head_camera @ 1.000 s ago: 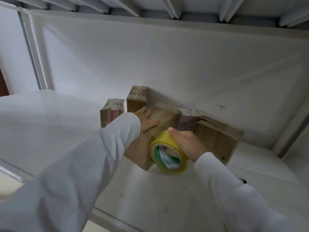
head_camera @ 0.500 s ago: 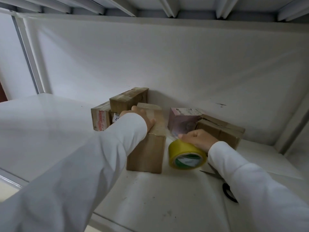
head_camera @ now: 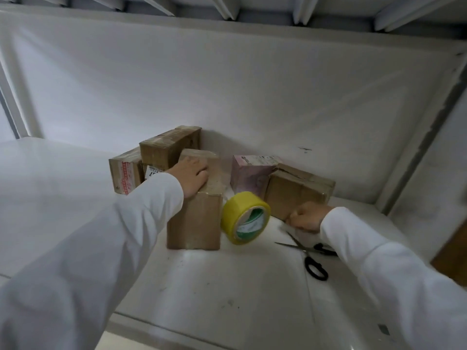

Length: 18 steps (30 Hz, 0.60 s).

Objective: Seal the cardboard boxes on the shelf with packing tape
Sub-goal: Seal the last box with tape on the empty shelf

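A tall cardboard box [head_camera: 194,223] stands on the white shelf [head_camera: 227,294]. My left hand [head_camera: 192,176] rests on its top, fingers laid over the taped seam. A yellow roll of packing tape [head_camera: 245,218] leans tilted against the box's right side, with no hand on it. My right hand [head_camera: 306,219] hovers to the right of the roll with curled fingers, just above the blade tips of black-handled scissors [head_camera: 314,258]; I see nothing in it. Further cardboard boxes sit behind [head_camera: 168,147], to the left [head_camera: 124,173] and to the right [head_camera: 299,192].
A pink box [head_camera: 249,170] stands between the tall box and the right-hand box, against the white back wall. The shelf above hangs low overhead. A shelf upright [head_camera: 414,157] closes the right side. A brown surface [head_camera: 451,256] shows at the right edge.
My right hand has let go of the tape roll and moved right, toward the scissors. The roll now leans against the box. My left hand stays on the box top.
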Each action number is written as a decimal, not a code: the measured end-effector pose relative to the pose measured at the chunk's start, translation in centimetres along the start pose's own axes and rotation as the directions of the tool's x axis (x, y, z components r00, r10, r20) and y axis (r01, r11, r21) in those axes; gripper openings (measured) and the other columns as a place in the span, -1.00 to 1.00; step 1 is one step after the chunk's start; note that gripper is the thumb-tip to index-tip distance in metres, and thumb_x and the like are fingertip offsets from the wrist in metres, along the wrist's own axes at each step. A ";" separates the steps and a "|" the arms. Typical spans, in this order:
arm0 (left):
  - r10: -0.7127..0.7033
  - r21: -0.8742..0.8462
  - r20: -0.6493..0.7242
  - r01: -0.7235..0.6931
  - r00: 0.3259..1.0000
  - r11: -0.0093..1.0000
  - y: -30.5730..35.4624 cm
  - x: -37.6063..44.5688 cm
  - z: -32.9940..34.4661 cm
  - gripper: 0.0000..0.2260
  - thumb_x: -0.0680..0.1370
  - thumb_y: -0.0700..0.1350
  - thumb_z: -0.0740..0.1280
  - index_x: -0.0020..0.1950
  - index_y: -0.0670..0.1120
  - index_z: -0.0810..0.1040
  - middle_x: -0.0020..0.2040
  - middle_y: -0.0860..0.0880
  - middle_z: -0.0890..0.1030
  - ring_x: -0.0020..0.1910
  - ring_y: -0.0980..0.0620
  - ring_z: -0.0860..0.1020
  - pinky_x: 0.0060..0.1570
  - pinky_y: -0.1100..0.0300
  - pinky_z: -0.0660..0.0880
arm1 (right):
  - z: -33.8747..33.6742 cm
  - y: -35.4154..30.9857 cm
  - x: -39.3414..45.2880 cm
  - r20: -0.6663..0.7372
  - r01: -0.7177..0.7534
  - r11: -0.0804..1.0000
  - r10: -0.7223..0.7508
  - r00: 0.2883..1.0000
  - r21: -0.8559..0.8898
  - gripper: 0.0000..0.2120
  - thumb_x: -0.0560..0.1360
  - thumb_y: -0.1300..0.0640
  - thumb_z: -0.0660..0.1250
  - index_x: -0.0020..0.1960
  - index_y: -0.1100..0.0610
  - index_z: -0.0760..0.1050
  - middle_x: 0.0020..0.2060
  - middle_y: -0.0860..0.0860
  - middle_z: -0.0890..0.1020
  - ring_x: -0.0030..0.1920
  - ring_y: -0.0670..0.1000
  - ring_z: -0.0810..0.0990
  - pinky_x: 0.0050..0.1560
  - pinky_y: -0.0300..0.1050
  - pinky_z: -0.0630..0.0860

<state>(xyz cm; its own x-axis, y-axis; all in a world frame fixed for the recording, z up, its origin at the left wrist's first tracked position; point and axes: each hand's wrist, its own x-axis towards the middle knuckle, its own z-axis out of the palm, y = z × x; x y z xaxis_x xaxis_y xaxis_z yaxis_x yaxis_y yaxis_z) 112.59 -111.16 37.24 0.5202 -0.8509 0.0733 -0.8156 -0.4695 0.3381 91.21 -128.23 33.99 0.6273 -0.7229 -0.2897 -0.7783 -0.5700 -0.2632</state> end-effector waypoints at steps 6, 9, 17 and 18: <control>-0.039 -0.009 0.005 0.039 0.999 0.999 0.0 -0.2 0.0 -0.62 0.68 -0.14 -0.06 0.46 -0.22 0.23 0.50 -0.12 0.19 0.46 -0.08 0.11 0.26 0.23 0.04 | 1.7 2.4 -2.1 0.105 -0.237 0.918 0.283 0.953 -0.318 -0.23 0.39 -0.30 0.35 0.43 0.13 0.28 0.35 0.05 0.41 0.32 0.07 0.42 0.21 -0.14 0.37; -0.006 0.008 -0.022 0.006 1.000 1.000 0.0 -0.2 0.0 -0.63 0.68 -0.11 -0.02 0.47 -0.16 0.25 0.50 -0.10 0.22 0.46 -0.06 0.17 0.25 0.24 0.10 | 2.0 2.6 -2.8 0.043 -0.267 0.907 0.296 0.954 -0.327 -0.32 0.45 -0.25 0.30 0.40 0.14 0.30 0.32 0.05 0.44 0.31 0.06 0.43 0.24 -0.15 0.36; -0.017 0.007 -0.028 0.018 0.999 1.000 -0.3 0.0 0.2 -0.60 0.67 -0.06 -0.01 0.52 -0.03 0.18 0.55 -0.06 0.12 0.52 -0.05 0.06 0.42 0.17 0.01 | 2.7 3.7 -2.8 0.048 -0.181 0.868 0.228 0.972 -0.463 -0.59 0.45 -0.08 0.35 0.20 0.12 0.47 0.00 0.01 0.53 -0.01 0.03 0.52 -0.06 -0.20 0.42; -0.024 0.004 -0.026 0.024 0.999 1.000 -0.4 0.0 0.2 -0.60 0.67 -0.05 -0.01 0.53 -0.03 0.17 0.55 -0.05 0.11 0.53 -0.05 0.05 0.43 0.17 -0.01 | 2.7 3.9 -2.6 0.048 -0.174 0.858 0.224 0.973 -0.483 -0.66 0.43 -0.04 0.36 0.12 0.12 0.48 -0.06 0.00 0.51 -0.08 0.02 0.50 -0.12 -0.21 0.42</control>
<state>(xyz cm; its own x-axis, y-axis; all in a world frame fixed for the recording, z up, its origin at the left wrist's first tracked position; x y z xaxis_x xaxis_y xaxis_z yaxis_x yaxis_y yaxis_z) 112.87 -110.99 36.87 0.5458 -0.8331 0.0900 -0.8041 -0.4906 0.3357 86.62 -127.57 31.26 0.4371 -0.8128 -0.3851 -0.7891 -0.5520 0.2694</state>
